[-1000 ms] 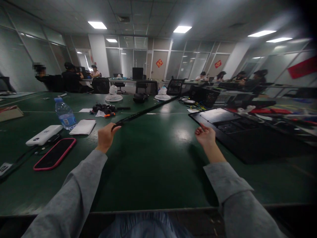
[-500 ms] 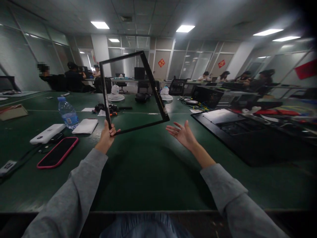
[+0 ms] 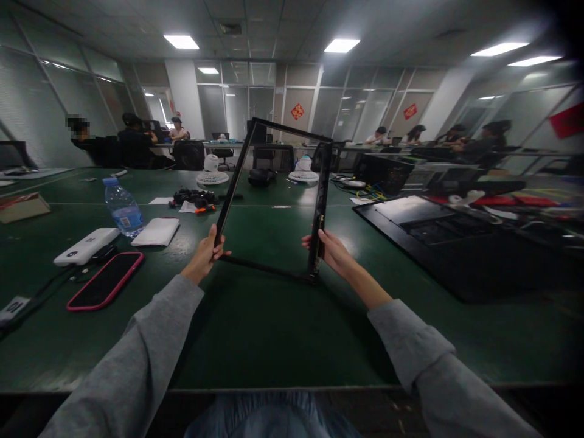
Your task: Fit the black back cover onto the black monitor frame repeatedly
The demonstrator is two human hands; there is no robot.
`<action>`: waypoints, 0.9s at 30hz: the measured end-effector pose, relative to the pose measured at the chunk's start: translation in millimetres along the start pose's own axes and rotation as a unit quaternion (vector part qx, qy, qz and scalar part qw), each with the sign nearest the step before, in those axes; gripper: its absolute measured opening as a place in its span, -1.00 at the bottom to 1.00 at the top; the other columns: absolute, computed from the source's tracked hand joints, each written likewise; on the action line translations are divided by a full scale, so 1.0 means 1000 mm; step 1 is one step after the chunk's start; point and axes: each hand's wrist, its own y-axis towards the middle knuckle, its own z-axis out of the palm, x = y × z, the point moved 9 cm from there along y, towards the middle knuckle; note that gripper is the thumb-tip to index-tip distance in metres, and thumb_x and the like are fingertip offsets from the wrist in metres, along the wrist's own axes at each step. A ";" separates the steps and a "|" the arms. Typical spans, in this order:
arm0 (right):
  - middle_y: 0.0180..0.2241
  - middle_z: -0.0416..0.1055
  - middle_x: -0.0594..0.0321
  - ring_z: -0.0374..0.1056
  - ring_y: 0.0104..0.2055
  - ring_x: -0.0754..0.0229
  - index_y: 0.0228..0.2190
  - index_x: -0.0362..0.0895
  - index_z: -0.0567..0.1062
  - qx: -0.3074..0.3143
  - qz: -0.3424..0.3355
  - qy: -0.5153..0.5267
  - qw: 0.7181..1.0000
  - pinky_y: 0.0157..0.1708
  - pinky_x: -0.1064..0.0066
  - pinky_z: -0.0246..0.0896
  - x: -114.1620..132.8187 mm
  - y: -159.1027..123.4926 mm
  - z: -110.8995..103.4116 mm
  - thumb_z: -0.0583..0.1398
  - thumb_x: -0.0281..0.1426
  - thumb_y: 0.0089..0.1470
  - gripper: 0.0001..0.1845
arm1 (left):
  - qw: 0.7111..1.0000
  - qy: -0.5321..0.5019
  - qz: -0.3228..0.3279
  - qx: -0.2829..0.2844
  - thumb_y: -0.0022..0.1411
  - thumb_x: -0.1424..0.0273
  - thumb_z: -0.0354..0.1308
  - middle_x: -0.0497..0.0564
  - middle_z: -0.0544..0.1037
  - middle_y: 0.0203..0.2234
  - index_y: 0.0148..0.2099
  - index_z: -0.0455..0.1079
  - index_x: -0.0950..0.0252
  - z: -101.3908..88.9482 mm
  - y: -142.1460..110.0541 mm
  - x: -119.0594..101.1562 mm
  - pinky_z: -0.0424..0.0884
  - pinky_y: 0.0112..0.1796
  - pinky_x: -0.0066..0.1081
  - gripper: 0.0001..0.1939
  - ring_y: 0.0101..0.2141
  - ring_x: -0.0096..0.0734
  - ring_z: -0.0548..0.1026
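Observation:
A thin black rectangular frame, hollow in the middle, is held up above the green table. Its right bar is thicker and carries small light-coloured details. My left hand is closed around the frame's left bar near the lower corner. On the opposite side, my right hand grips the thick right bar, thumb in front and fingers partly hidden behind it. The frame is upright and tilted. Through its opening the table top and a white fan show.
To the left are a pink-edged phone, a white power bank, a water bottle and a white folded cloth or paper pad. A large black panel lies at right. Several people sit at far tables.
The frame has turned and come down, its right side now nearer my right hand. My right hand, open and apart from it before, has closed on the right bar.

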 end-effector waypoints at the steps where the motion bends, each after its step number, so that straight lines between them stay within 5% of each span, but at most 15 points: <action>1: -0.24 0.62 0.23 0.54 -0.23 0.18 -0.13 -0.01 0.42 0.007 -0.016 -0.008 1.000 -0.12 0.31 0.44 0.004 -0.001 0.001 0.30 -0.05 0.18 -0.63 | 1.000 0.004 0.004 0.008 0.20 -0.21 0.18 -0.32 0.11 -0.75 -0.35 0.31 0.28 0.002 -0.001 0.000 0.57 -0.33 -0.42 -0.40 -0.74 -0.69 0.08; 15: -0.28 0.59 0.26 0.54 -0.23 0.13 0.07 0.01 0.39 0.018 -0.053 -0.065 0.996 -0.17 0.29 0.42 0.029 -0.009 0.005 0.34 0.03 0.09 -0.38 | 0.997 0.040 0.060 0.027 0.18 -0.31 0.08 -0.27 0.15 -0.72 -0.33 0.38 0.27 -0.003 0.004 -0.002 0.56 -0.27 -0.37 -0.33 -0.70 -0.61 0.19; 18: -0.26 0.60 0.25 0.54 -0.22 0.14 0.09 0.00 0.39 0.023 -0.046 -0.059 0.997 -0.16 0.30 0.42 0.028 -0.011 0.006 0.34 0.00 0.11 -0.38 | 0.998 0.038 0.055 0.012 0.16 -0.29 0.13 -0.22 0.22 -0.70 -0.36 0.37 0.28 -0.006 0.006 -0.002 0.55 -0.31 -0.38 -0.34 -0.64 -0.54 0.35; 22: -0.30 0.60 0.21 0.52 -0.27 0.16 -0.07 -0.05 0.45 0.025 -0.012 -0.066 0.997 -0.22 0.32 0.43 0.011 -0.011 0.007 0.35 -0.06 0.13 -0.54 | 0.998 0.043 0.037 -0.032 0.25 -0.16 0.19 -0.09 0.43 -0.59 -0.29 0.44 0.34 -0.014 0.008 -0.005 0.50 -0.42 -0.43 -0.42 -0.58 -0.48 0.48; 27: -0.42 0.57 0.19 0.50 -0.38 0.20 -0.31 -0.09 0.45 0.014 0.086 -0.077 0.993 -0.40 0.43 0.42 -0.031 -0.006 0.001 0.34 -0.18 0.18 -0.74 | 0.990 0.098 0.006 -0.100 0.33 0.11 0.20 -0.07 0.46 -0.60 -0.25 0.51 0.40 -0.033 0.010 -0.003 0.31 -0.59 -0.51 -0.61 -0.71 -0.58 0.33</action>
